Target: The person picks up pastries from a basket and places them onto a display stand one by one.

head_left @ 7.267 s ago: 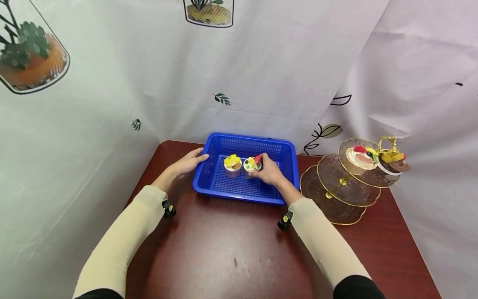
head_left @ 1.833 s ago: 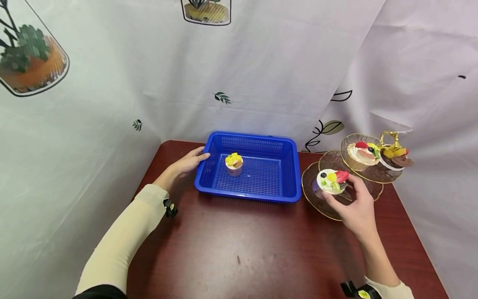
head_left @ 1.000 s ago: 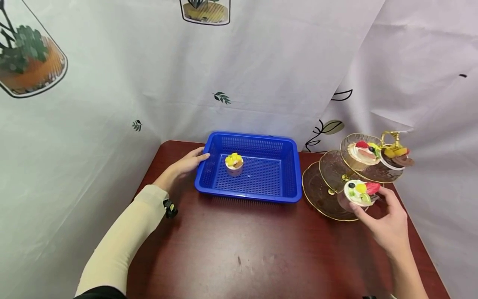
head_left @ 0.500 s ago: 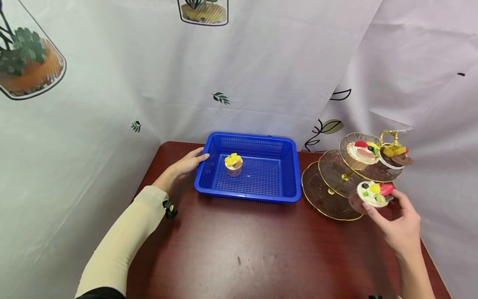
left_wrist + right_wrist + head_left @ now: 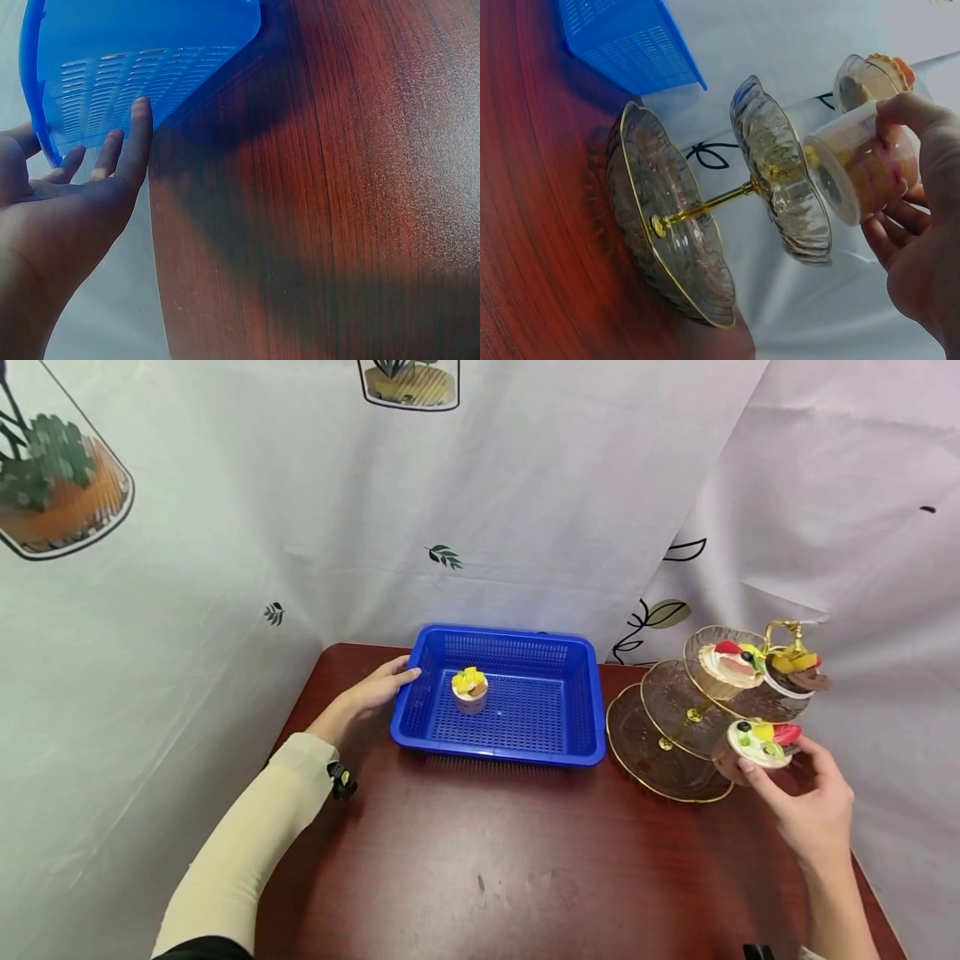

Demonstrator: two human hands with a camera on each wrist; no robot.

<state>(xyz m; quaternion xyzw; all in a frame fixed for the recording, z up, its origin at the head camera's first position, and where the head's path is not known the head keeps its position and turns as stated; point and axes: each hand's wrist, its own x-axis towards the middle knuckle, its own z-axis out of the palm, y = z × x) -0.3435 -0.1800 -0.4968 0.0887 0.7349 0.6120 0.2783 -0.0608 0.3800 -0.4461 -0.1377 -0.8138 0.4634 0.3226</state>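
My right hand (image 5: pixel 813 802) grips a cupcake (image 5: pixel 759 745) in a clear-walled cup, topped with cream, strawberry and other fruit pieces. It holds the cup upright by the middle tier of the three-tier cake stand (image 5: pixel 667 714); in the right wrist view the cup's base (image 5: pixel 836 180) is close against that tier's edge, and contact is unclear. With the thumb over the rim and fingers along the outer wall, my left hand (image 5: pixel 375 687) holds the left end of a blue plastic basket (image 5: pixel 495 752). Inside the basket stands a cupcake (image 5: pixel 470 691) with yellow fruit cubes.
On the stand's top tier are a cream cupcake (image 5: pixel 729 668) and a chocolate one (image 5: pixel 791 675), beside a gold handle (image 5: pixel 783 633). The brown table (image 5: pixel 480 860) reaches back to a patterned white cloth (image 5: pixel 525 510).
My right hand has taken the strawberry-topped cupcake from the basket and carried it right to the stand. Lately it shifts slightly right and up. The left hand stays on the basket.
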